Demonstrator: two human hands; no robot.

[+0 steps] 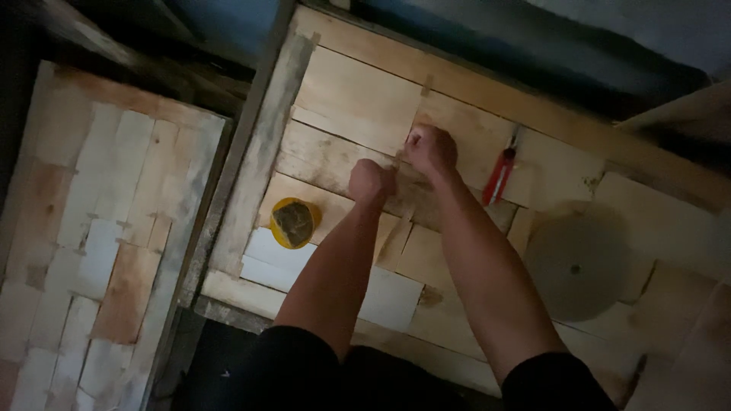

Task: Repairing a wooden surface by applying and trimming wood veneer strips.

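Dim workshop setting; wooden panel (pixel 358 99) of pale offcuts fitted edge to edge inside a rough frame, viewed from above.

Left hand (pixel 371 181): fingers curled into a closed fist, knuckles up, pressed onto the panel near its centre. Whether anything is pinched inside the fist cannot be told.

Right hand (pixel 431 149): fingers likewise clenched, resting on the panel just beside the left hand, on the side toward the panel's far edge. A thin wooden strip (pixel 398 158) shows between the two fists and appears to be gripped by them; the hold itself is hidden. Both forearms run from the panel's near edge to its middle, dark sleeves at the bottom of the view.

Yellow lid (pixel 293 223): round, with a dark grey mass in it, lying on the panel to the left of the left forearm, apart from it.

Red-handled tool (pixel 499 176): slim, lying tilted on the panel, near the right hand on its right, not touching.

Grey disc (pixel 577 268): flat, round, small centre hole, on the panel's right part, well apart from both hands.

Second patchwork panel (pixel 106 228): similar pale pieces, lying left of the main panel's frame.
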